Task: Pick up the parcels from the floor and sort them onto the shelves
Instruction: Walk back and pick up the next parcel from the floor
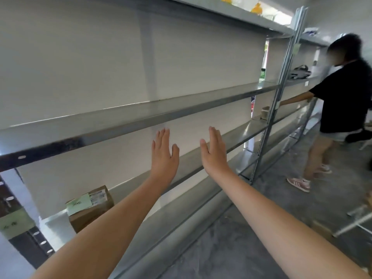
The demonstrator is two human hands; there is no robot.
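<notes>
Head view: one parcel (91, 208) sits at the left of the lower shelf (239, 135), with a green note (78, 205) on top. No parcel on the floor (251, 238) shows clearly. Both hands are empty: the left hand (164, 156) and right hand (214, 154) are held flat, fingers straight, side by side just below the middle shelf (120, 125). Bending for the next parcel from here could knock head or knuckles on that metal edge. Turning right blindly could bump the other person (346, 93) working near the same rack.
</notes>
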